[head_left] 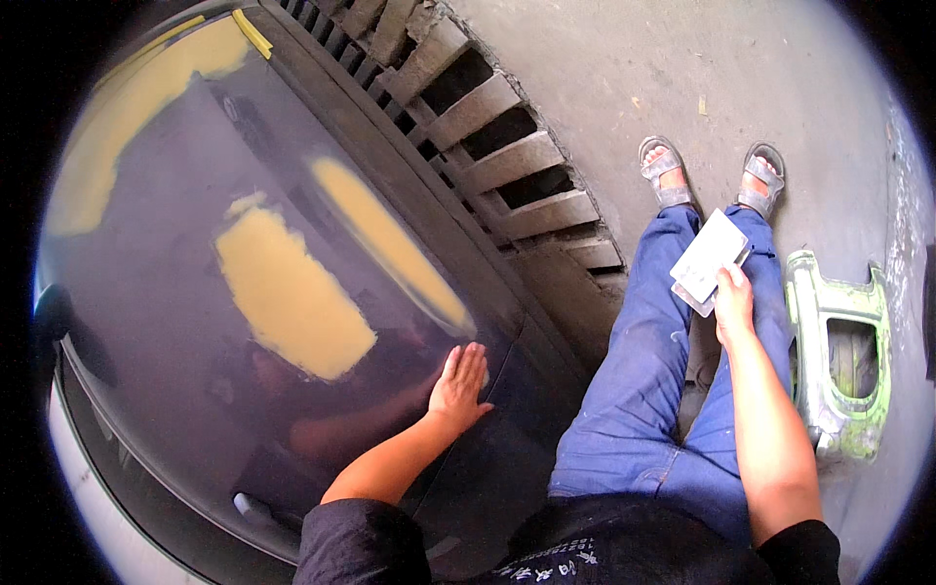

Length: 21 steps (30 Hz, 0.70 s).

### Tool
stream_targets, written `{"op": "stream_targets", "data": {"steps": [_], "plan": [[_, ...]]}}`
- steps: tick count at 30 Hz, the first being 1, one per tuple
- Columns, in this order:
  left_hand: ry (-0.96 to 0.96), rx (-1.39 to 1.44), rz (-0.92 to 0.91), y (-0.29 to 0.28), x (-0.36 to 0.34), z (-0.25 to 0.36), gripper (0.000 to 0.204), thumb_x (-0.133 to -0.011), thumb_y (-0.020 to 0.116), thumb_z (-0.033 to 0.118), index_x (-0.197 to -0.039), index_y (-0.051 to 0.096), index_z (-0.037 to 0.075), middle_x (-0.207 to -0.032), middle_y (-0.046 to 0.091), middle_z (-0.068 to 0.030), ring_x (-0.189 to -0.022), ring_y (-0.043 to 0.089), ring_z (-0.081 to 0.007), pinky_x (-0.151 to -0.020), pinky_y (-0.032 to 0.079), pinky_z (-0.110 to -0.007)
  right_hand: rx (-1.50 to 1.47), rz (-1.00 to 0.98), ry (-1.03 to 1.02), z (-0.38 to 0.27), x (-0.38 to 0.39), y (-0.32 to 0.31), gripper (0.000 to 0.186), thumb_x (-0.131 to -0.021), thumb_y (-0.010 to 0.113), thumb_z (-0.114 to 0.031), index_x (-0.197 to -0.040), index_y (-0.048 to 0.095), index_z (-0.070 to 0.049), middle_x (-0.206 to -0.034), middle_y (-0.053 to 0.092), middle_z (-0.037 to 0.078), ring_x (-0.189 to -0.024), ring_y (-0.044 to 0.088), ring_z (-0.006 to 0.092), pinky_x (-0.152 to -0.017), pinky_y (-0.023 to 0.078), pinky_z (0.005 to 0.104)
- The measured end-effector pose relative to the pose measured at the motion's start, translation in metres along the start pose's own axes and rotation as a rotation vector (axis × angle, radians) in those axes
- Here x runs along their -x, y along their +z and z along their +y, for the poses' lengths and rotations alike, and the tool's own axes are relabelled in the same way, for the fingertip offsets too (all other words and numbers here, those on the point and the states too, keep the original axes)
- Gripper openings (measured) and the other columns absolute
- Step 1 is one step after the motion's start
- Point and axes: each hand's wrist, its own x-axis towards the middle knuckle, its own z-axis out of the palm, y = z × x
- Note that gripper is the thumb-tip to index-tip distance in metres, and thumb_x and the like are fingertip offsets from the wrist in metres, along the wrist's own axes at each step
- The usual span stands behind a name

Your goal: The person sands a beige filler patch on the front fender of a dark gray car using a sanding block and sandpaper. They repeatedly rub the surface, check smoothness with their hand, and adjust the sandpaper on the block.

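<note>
A dark car door fills the left side, with yellow filler on it: a broad patch, a long streak beside it and a larger area at the far end. Flat against the door panel, just below the streak's near end, lies my left hand, fingers stretched out and holding nothing. Over my legs, my right hand pinches a flat white rectangular plate with a greyer one under it. Their exact kind cannot be made out.
A floor grate with wide slots runs along the car's lower side. My sandalled feet stand on the concrete floor. At the right lies a pale green frame-shaped part with an opening.
</note>
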Motion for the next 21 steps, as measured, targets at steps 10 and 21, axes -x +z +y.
{"op": "stream_targets", "data": {"steps": [10, 21], "plan": [[-0.012, -0.094, -0.044, 0.005, -0.031, 0.019, 0.09, -0.087, 0.04, 0.067, -0.147, 0.027, 0.002, -0.156, 0.017, -0.0145, -0.146, 0.009, -0.0296, -0.117, 0.003, -0.049, -0.022, 0.025, -0.003, 0.0, 0.003, 0.003, 0.025, -0.093, 0.05, -0.015, -0.106, 0.06, 0.003, -0.099, 0.065, 0.008, -0.091, 0.059, 0.0163, -0.081, 0.044, 0.0297], [0.096, -0.05, 0.005, 0.014, 0.022, 0.024, 0.086, -0.087, 0.044, 0.063, -0.147, 0.028, 0.003, -0.156, 0.02, -0.0114, -0.146, 0.011, -0.0264, -0.117, 0.005, -0.045, -0.011, 0.025, 0.0, -0.012, 0.005, 0.004, 0.03, -0.091, 0.05, -0.017, -0.112, 0.06, 0.003, -0.103, 0.065, 0.011, -0.094, 0.059, 0.0184, -0.084, 0.044, 0.0308]]}}
